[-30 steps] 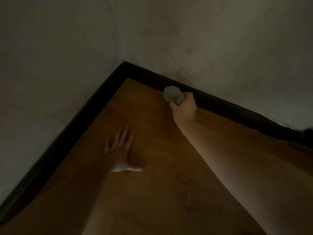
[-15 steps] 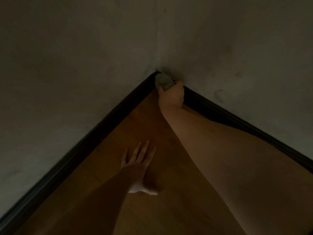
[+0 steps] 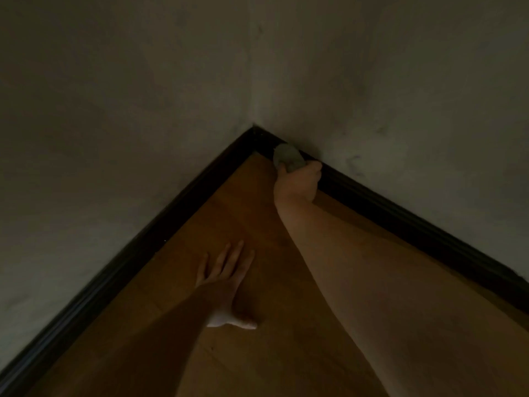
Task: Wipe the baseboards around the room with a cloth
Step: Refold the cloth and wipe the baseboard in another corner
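Against the dark baseboard (image 3: 400, 222) on the right-hand wall, just short of the room's corner, a small bunched pale grey cloth (image 3: 287, 158) is pressed to the upper part of the trim. It sticks out past the fingertips of the right hand (image 3: 297, 183), on the corner side of that hand. The right hand grips the cloth with its fingers curled round the bundle, knuckles turned toward the wall and the back of the hand facing the camera. Its bare forearm runs back and down toward the lower right edge of the view, crossing above the floor.

Behind that hand and to its left, well apart from it, the left hand (image 3: 226, 279) lies flat on the wooden floor (image 3: 243, 202), palm down, fingers straight and slightly spread, pointing toward the corner, thumb out to the side. It holds nothing. Its forearm reaches back toward the bottom of the view.

A second run of the same dark baseboard (image 3: 123, 267) follows the left-hand wall and lies just beyond the left hand's outer side; the two runs meet in the corner just ahead of the cloth. Above both rise plain pale walls (image 3: 143, 96), scuffed in places near the right hand. The room is dim, so fine detail of the cloth is hard to make out.
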`<state>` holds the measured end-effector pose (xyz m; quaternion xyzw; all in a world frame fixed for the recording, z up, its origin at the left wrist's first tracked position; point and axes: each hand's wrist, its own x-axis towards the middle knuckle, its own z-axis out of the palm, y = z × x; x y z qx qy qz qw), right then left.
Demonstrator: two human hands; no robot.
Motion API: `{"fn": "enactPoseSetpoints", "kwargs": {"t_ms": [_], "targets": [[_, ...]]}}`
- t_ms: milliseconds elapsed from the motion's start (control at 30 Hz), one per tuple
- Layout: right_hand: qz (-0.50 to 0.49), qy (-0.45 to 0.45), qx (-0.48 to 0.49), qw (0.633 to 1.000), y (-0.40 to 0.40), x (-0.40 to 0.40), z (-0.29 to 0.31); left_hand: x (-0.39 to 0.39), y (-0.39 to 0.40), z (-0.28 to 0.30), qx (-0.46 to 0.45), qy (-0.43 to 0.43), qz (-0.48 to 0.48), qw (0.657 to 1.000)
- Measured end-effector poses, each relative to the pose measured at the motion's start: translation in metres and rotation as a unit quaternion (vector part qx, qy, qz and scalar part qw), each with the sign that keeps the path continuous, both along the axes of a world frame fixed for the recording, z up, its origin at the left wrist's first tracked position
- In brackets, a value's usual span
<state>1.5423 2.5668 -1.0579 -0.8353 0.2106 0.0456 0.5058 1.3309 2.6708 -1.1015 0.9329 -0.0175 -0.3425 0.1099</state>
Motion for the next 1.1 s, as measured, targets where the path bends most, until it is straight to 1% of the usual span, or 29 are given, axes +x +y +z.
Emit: {"fn": "enactPoseSetpoints", "kwargs": {"t_ms": [100, 267, 400, 533, 600, 633, 700, 733, 800, 833, 867, 933, 967, 1033, 1100], "targets": [[-0.012, -0.023, 0.0, 1.0, -0.038, -0.015, -0.006, 0.0, 0.001, 0.0, 0.007, -0.001, -0.002, 1.0], [-0.03, -0.03, -0.047, 0.998, -0.119, -0.042, -0.012, 0.001, -0.002, 0.001, 0.022, -0.003, -0.001, 1.0], [-0.07, -0.032, -0.064, 0.995, -0.183, -0.067, -0.014, 0.003, -0.005, 0.006, 0.036, 0.005, -0.009, 0.999], [-0.117, -0.021, -0.08, 0.99, -0.228, -0.084, -0.01, 0.004, -0.008, 0.009, 0.068, 0.002, -0.025, 0.997], [-0.136, -0.014, -0.095, 0.986, -0.252, -0.094, -0.009, 0.004, -0.016, 0.013, 0.084, -0.009, -0.07, 0.994], [-0.142, -0.012, -0.103, 0.984, -0.263, -0.099, -0.008, 0.004, -0.023, 0.019, 0.077, -0.012, -0.105, 0.991], [-0.135, -0.012, -0.125, 0.983, -0.283, -0.107, -0.004, 0.004, -0.048, 0.028, 0.036, -0.017, -0.176, 0.984], [-0.125, -0.01, -0.146, 0.981, -0.291, -0.111, -0.002, 0.006, -0.065, 0.03, 0.019, -0.021, -0.215, 0.976], [-0.122, -0.004, -0.18, 0.976, -0.308, -0.118, 0.002, 0.016, -0.103, 0.033, 0.016, -0.041, -0.296, 0.954], [-0.136, 0.002, -0.183, 0.974, -0.316, -0.121, 0.002, 0.021, -0.121, 0.035, 0.022, -0.042, -0.311, 0.949], [-0.161, 0.01, -0.18, 0.97, -0.325, -0.125, 0.004, 0.023, -0.137, 0.035, 0.024, -0.037, -0.305, 0.951], [-0.205, 0.031, -0.178, 0.962, -0.344, -0.135, 0.01, 0.019, -0.16, 0.028, 0.017, -0.019, -0.265, 0.964], [-0.208, 0.038, -0.188, 0.959, -0.354, -0.139, 0.012, 0.014, -0.168, 0.022, 0.013, -0.011, -0.243, 0.97], [-0.178, 0.024, -0.212, 0.96, -0.366, -0.144, 0.015, 0.002, -0.179, 0.009, 0.014, -0.009, -0.211, 0.977], [-0.126, -0.01, -0.209, 0.97, -0.361, -0.142, 0.018, -0.006, -0.183, -0.001, 0.014, -0.032, -0.184, 0.982]]}}
